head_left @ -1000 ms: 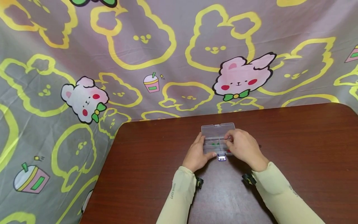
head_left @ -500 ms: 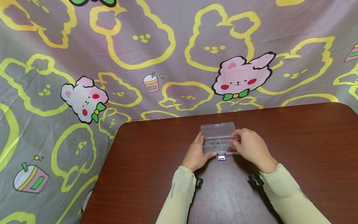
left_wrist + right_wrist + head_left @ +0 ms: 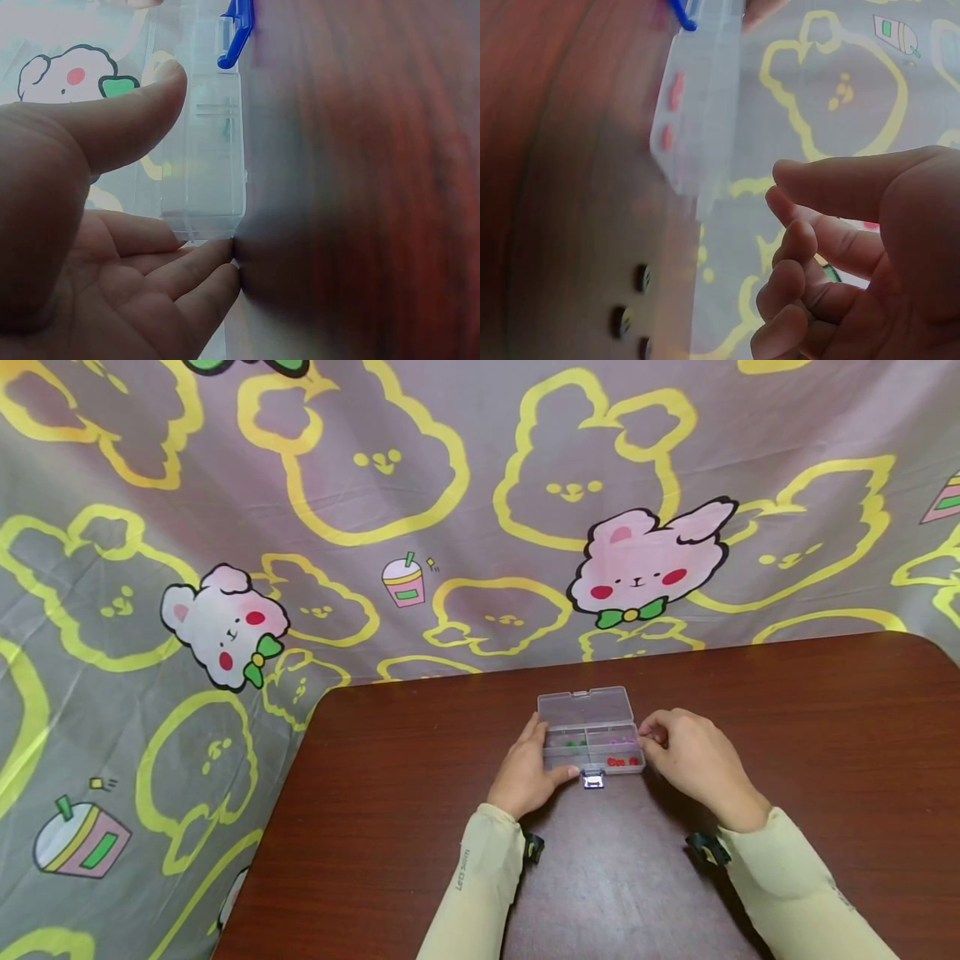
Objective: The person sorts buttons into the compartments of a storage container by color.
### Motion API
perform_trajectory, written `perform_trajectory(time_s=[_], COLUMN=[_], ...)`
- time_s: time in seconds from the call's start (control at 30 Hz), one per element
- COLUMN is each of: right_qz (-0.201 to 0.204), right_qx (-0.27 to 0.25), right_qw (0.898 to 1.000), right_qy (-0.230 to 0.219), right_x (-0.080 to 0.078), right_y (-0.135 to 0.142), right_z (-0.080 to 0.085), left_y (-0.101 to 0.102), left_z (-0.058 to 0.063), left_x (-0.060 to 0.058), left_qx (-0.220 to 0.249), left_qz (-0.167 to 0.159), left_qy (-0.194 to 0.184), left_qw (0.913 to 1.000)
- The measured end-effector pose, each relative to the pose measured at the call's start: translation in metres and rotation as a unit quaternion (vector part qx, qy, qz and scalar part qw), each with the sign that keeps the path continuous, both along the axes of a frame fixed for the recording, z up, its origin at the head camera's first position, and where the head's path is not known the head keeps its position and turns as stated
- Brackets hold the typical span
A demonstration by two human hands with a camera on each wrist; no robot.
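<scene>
A clear plastic compartment box (image 3: 564,762) stands on the table with its lid (image 3: 585,708) raised. Small green pieces (image 3: 575,744) lie in a left compartment, purple pieces (image 3: 621,741) in a right one and red pieces (image 3: 622,762) in the front right one. My left hand (image 3: 521,774) holds the box's left end, thumb at the front and fingertips against the side. Just right of the box is my right hand (image 3: 697,766), thumb and index fingertips close together, nothing visible between them. In the right wrist view, dark bead-like pieces (image 3: 620,322) lie beyond its fingers.
A blue-edged clasp (image 3: 592,779) hangs at the box's front. The brown wooden table (image 3: 397,827) extends to both sides. Behind it hangs a grey curtain (image 3: 480,527) printed with yellow outlines and cartoon animals.
My right hand has moved from over the box's right compartments to the right, off the box, uncovering the purple and red pieces. My left hand stays on the box.
</scene>
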State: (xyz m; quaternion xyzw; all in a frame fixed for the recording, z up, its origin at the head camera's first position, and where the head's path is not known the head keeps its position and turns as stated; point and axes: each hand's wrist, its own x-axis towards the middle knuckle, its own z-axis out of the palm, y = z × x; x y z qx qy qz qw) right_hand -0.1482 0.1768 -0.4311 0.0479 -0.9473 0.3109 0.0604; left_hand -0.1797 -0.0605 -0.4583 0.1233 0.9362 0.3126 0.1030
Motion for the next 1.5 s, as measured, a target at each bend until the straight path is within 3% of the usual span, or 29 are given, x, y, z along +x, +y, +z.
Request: perform_trajectory(time_s=[0.8,1.5], right_qz=[-0.005,-0.003], right_qx=[-0.006,0.004], right_qw=[1.000,0.998], right_qy=[-0.022,-0.057], right_x=[0.001,-0.002], right_y=[0.037,0.055], right_z=[-0.001,-0.015], left_y=[-0.001,0.001], left_z=[0.000,0.001], left_x=[0.000,0.000], left_qx=[0.000,0.002], left_qz=[0.004,0.003], left_qy=[-0.009,-0.011], left_qw=[1.0000,0.9999])
